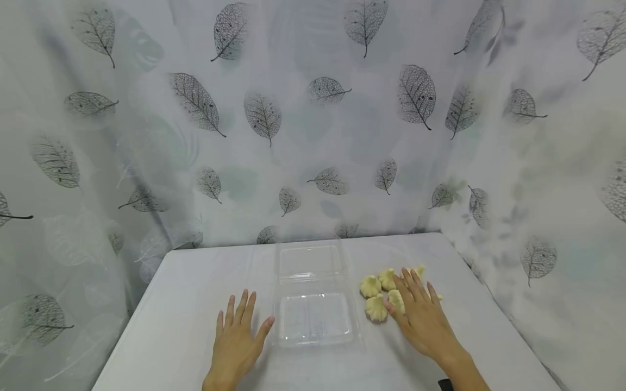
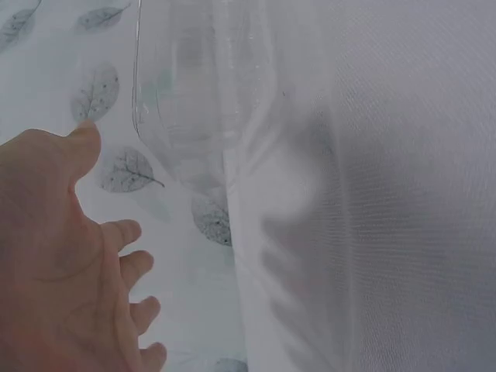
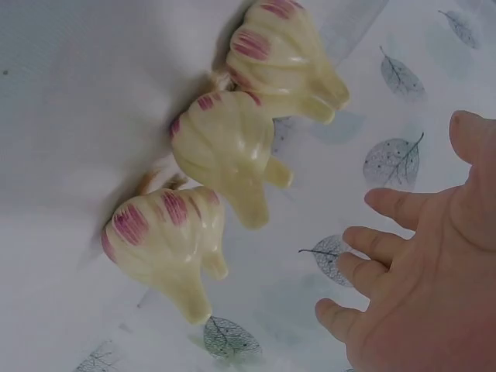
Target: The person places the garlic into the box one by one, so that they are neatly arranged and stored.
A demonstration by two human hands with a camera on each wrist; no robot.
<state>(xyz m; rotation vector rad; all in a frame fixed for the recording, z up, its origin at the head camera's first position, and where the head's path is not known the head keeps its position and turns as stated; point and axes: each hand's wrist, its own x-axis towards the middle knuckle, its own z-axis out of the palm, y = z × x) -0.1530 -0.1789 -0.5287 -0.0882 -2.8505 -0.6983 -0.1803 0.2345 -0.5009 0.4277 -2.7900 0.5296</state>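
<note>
My left hand (image 1: 236, 341) hovers palm down over the table, fingers spread, just left of a clear plastic clamshell box (image 1: 315, 320). The box lies unfolded with its lid (image 1: 310, 262) toward the back, and nothing is inside it. To the right of the box sits a cluster of several pale yellow garlic bulbs (image 1: 375, 308), partly hidden by my right hand (image 1: 426, 321). That hand is held above them with straight fingers and grips nothing. Purple streaks mark each garlic bulb (image 3: 221, 147) in the right wrist view. The left wrist view shows the left hand (image 2: 62, 248) apart from the box.
A white cloth covers the table (image 1: 195, 282). Behind it and along both sides hangs a pale curtain (image 1: 303, 136) printed with dark leaves. A black band (image 1: 445, 384) shows at the right wrist.
</note>
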